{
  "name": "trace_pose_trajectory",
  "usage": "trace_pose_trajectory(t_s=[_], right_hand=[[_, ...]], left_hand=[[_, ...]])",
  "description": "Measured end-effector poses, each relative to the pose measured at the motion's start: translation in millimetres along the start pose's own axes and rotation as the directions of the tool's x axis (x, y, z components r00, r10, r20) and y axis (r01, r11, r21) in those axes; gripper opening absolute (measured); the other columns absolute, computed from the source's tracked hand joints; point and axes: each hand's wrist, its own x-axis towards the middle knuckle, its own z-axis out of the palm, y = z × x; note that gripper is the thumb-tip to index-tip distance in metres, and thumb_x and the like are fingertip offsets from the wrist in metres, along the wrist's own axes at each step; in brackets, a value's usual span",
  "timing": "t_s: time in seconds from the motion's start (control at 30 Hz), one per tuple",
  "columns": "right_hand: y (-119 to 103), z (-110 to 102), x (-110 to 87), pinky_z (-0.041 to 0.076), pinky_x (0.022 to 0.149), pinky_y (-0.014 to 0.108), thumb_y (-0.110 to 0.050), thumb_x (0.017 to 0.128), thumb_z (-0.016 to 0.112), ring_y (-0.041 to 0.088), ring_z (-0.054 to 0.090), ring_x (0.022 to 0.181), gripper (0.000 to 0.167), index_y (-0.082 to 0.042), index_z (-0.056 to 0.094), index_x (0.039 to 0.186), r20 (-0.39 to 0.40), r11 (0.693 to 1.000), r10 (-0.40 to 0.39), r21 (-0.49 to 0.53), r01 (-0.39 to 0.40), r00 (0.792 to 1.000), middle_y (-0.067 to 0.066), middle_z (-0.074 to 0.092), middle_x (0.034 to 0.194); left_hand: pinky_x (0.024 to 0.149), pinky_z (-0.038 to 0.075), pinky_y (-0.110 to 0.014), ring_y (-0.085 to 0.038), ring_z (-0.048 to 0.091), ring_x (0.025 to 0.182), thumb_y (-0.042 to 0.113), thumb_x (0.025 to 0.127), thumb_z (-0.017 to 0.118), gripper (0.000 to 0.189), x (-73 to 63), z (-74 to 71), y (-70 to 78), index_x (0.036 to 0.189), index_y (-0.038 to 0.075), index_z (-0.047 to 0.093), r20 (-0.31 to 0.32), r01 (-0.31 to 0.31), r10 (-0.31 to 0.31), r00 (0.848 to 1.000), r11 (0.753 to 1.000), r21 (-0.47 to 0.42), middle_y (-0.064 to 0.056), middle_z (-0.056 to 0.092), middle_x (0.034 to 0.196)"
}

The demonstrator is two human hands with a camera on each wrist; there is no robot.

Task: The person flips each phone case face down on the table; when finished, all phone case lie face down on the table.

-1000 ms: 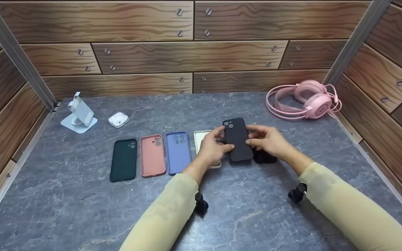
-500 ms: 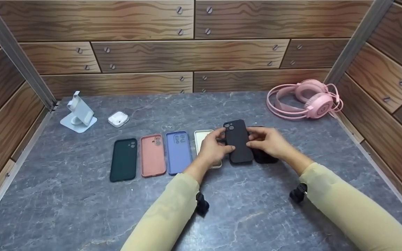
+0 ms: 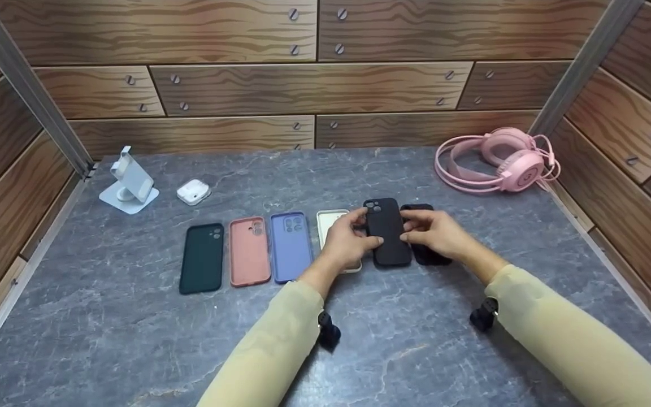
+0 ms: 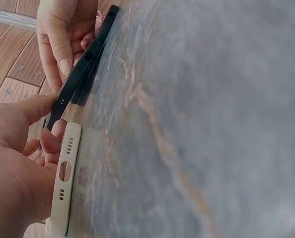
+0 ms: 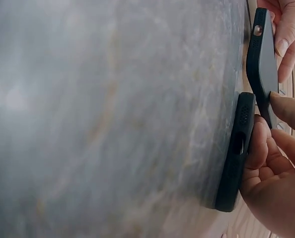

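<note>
In the head view a black phone case (image 3: 390,236), its back face up and camera cutouts at the far left corner, lies between both hands close over the table. My left hand (image 3: 347,242) pinches its left edge with thumb and fingers, overlapping a cream phone case (image 3: 329,221). The right edge is pinched by my right hand (image 3: 437,233), which partly covers a second black phone case (image 3: 434,257). Both wrist views show the held black case (image 4: 73,85) tilted at the fingertips. Beside the left fingers, the cream case (image 4: 65,198) stays on the table.
A dark green case (image 3: 201,260), a pink case (image 3: 250,254) and a blue case (image 3: 291,254) lie in a row to the left. Behind them are a white stand (image 3: 133,183) and a small white box (image 3: 193,193). Pink headphones (image 3: 520,169) sit at the back right.
Both hands have lowered the held black case slightly toward the table, and its far end has tipped down. More of the second black case shows beside my right hand.
</note>
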Motion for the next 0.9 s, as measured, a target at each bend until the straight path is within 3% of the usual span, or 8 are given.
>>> trace_pose_trajectory(t_s=[0.47, 0.9], right_hand=[[0.0, 2.6, 0.6, 0.054, 0.079, 0.017, -0.002, 0.091, 0.081, 0.016, 0.066, 0.093, 0.058, 0.011, 0.059, 0.143, 0.016, 0.998, 0.03, 0.046, -0.031, 0.999, 0.026, 0.072, 0.113], [1.4, 5.6, -0.4, 0.051, 0.079, 0.018, -0.003, 0.091, 0.082, 0.016, 0.064, 0.09, 0.06, 0.012, 0.058, 0.144, -0.007, 1.0, 0.011, -0.02, -0.011, 1.0, 0.024, 0.073, 0.111]], left_hand=[[0.073, 0.053, -0.024, -0.013, 0.061, 0.088, 0.009, 0.088, 0.088, 0.074, -1.7, -0.9, 0.5, 0.155, 0.008, 0.055, -0.002, 0.018, -0.018, 1.0, 0.999, 0.037, -0.01, 0.065, 0.134], [0.069, 0.052, -0.022, -0.011, 0.06, 0.082, 0.009, 0.089, 0.087, 0.075, -2.4, 2.3, 4.1, 0.155, 0.004, 0.052, -0.003, -0.008, 0.009, 1.0, 0.986, 0.168, -0.012, 0.064, 0.132]])
